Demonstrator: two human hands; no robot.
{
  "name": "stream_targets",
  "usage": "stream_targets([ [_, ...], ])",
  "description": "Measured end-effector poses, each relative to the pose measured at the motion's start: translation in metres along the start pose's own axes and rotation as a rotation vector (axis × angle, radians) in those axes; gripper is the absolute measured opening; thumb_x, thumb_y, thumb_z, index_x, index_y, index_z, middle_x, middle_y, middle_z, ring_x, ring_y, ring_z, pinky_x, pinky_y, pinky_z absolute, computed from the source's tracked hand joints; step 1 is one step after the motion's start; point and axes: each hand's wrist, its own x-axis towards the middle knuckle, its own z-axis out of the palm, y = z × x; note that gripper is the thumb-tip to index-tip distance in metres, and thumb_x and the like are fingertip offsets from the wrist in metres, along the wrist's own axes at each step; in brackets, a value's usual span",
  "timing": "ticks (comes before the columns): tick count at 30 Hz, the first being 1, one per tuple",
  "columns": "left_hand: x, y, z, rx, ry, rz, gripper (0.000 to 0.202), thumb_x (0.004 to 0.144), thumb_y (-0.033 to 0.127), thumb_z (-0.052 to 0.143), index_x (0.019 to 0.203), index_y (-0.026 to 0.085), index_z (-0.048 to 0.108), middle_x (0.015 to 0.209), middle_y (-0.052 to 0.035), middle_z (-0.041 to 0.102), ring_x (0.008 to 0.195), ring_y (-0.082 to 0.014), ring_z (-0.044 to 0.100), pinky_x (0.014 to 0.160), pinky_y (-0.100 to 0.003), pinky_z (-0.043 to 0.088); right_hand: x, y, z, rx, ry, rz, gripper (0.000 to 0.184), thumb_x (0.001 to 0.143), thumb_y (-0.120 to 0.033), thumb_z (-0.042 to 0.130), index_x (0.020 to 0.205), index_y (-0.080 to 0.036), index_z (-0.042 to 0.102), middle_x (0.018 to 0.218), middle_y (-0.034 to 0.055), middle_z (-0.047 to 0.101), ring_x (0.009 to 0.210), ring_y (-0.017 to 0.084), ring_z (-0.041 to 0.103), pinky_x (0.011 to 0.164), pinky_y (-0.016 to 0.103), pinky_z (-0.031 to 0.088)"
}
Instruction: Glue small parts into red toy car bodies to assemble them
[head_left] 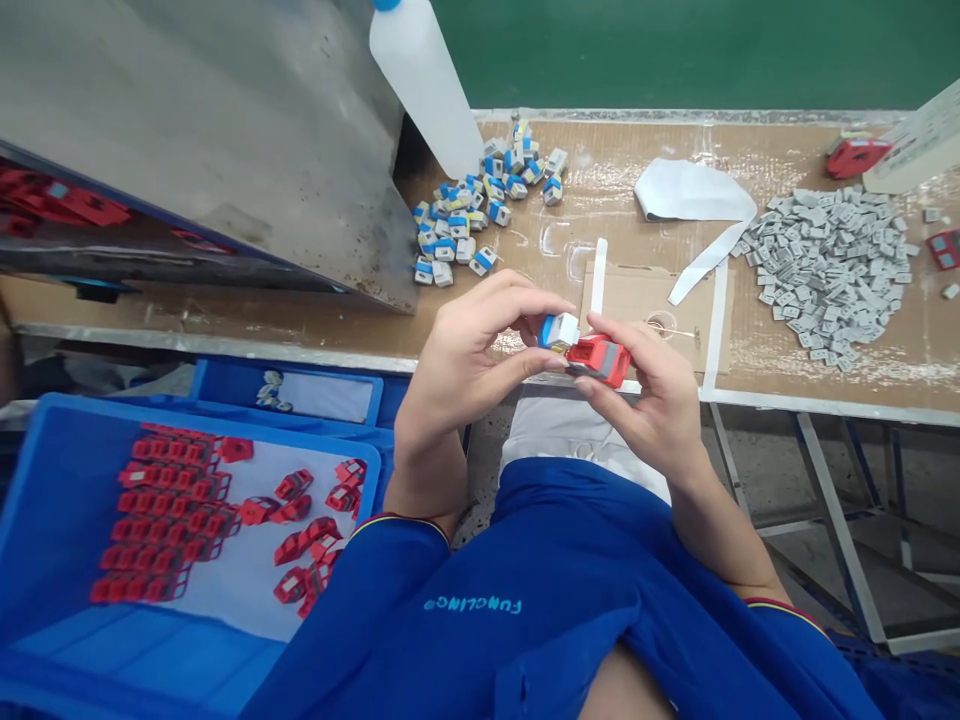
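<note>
Just above the table's front edge, my left hand (480,345) pinches a small blue-and-white block (559,331) between thumb and fingers. My right hand (649,385) grips a red toy vehicle body (600,360) with a grey panel. The block is at the left end of the red body; whether the two are joined cannot be made out. A taped cardboard piece (649,290) lies on the table behind my hands. Similar blue-and-white blocks (461,220) form a loose pile at the back left.
Small grey parts (832,265) are heaped at the right, beside a white strip (694,190). A white bottle (427,85) and a metal box (300,130) stand left. The blue bin (45,500) below holds red vehicle bodies (154,530). Another red piece (855,156) lies far right.
</note>
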Motion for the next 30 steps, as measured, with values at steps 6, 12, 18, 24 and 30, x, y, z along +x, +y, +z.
stream_targets([
  [6, -0.001, 0.004, -0.002, 0.089, -0.164, 0.006, 0.039, 0.096, 0.054, 0.080, 0.114, 0.019, 0.082, 0.097, -0.0069, 0.075, 0.086, -0.0171, 0.068, 0.078, -0.030, 0.058, 0.002, 0.004, 0.000, 0.114, -0.033, -0.054, 0.042, 0.102, -0.043, 0.075, 0.139, -0.023, 0.070, 0.118, 0.0099, 0.080, 0.100, 0.024, 0.074, 0.089, 0.040, 0.064],
  [12, -0.004, -0.002, -0.001, 0.063, -0.163, -0.025, 0.041, 0.095, 0.054, 0.081, 0.114, 0.018, 0.083, 0.094, -0.0061, 0.074, 0.082, -0.0156, 0.068, 0.077, -0.028, 0.059, -0.001, 0.010, 0.001, 0.271, -0.051, 0.108, 0.054, 0.095, -0.049, 0.084, 0.141, -0.025, 0.066, 0.114, 0.0065, 0.080, 0.093, 0.020, 0.079, 0.087, 0.036, 0.068],
  [18, -0.006, -0.005, 0.006, -0.062, -0.090, -0.081, 0.034, 0.092, 0.047, 0.087, 0.109, 0.018, 0.084, 0.096, -0.0065, 0.075, 0.085, -0.0148, 0.070, 0.077, -0.026, 0.058, -0.001, 0.009, 0.001, 0.292, 0.000, 0.174, 0.050, 0.091, -0.057, 0.085, 0.127, -0.024, 0.074, 0.108, 0.0048, 0.084, 0.092, 0.021, 0.083, 0.089, 0.034, 0.070],
  [24, -0.009, -0.008, 0.015, -0.122, -0.038, -0.162, 0.036, 0.086, 0.048, 0.092, 0.106, 0.019, 0.085, 0.089, -0.0047, 0.074, 0.078, -0.0154, 0.069, 0.072, -0.027, 0.059, 0.002, 0.006, -0.001, 0.227, 0.027, 0.146, 0.048, 0.092, -0.057, 0.084, 0.128, -0.025, 0.077, 0.107, 0.0053, 0.085, 0.092, 0.022, 0.084, 0.088, 0.034, 0.071],
  [30, -0.011, -0.017, 0.020, -0.160, -0.042, -0.213, 0.035, 0.083, 0.044, 0.094, 0.103, 0.018, 0.085, 0.090, -0.0049, 0.078, 0.079, -0.0149, 0.071, 0.070, -0.025, 0.057, 0.004, 0.011, -0.002, 0.151, -0.031, 0.142, 0.049, 0.095, -0.060, 0.079, 0.127, -0.023, 0.076, 0.108, 0.0075, 0.085, 0.093, 0.024, 0.084, 0.086, 0.035, 0.071],
])
